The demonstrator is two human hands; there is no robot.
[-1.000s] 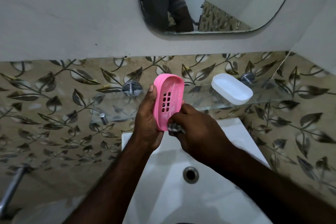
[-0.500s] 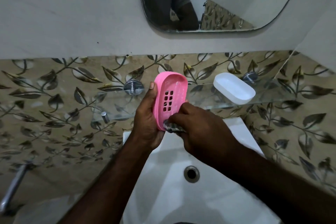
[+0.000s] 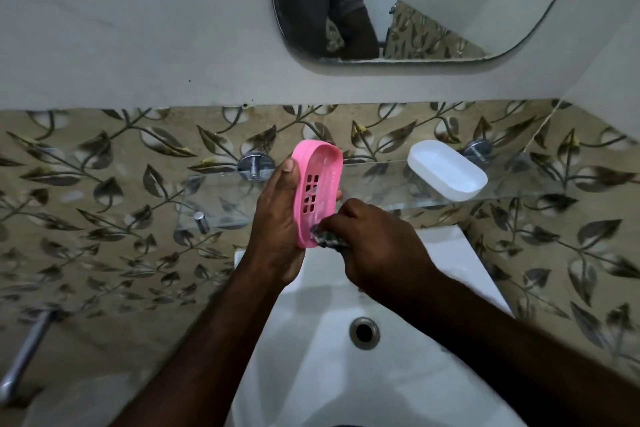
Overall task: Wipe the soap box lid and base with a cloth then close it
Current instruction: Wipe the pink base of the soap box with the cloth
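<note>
My left hand (image 3: 277, 222) grips the pink soap box base (image 3: 318, 184), held upright on its end above the sink, with its slotted inside facing right. White soap residue streaks its inner surface. My right hand (image 3: 374, 246) is closed on a small dark cloth (image 3: 323, 236) and presses it against the lower inner end of the base. Most of the cloth is hidden inside my fist. The white soap box lid (image 3: 446, 175) lies apart on the glass shelf (image 3: 519, 180) at the right.
A white washbasin (image 3: 398, 374) with a metal drain (image 3: 363, 332) sits below my hands. The glass shelf is fixed to the leaf-patterned tile wall by chrome mounts (image 3: 254, 166). A mirror (image 3: 415, 0) hangs above. A metal pipe (image 3: 24, 354) slants at the lower left.
The base and both hands keep nearly the same pose; my right hand with the cloth has shifted only slightly at the base's lower end, and the camera has tilted a little.
</note>
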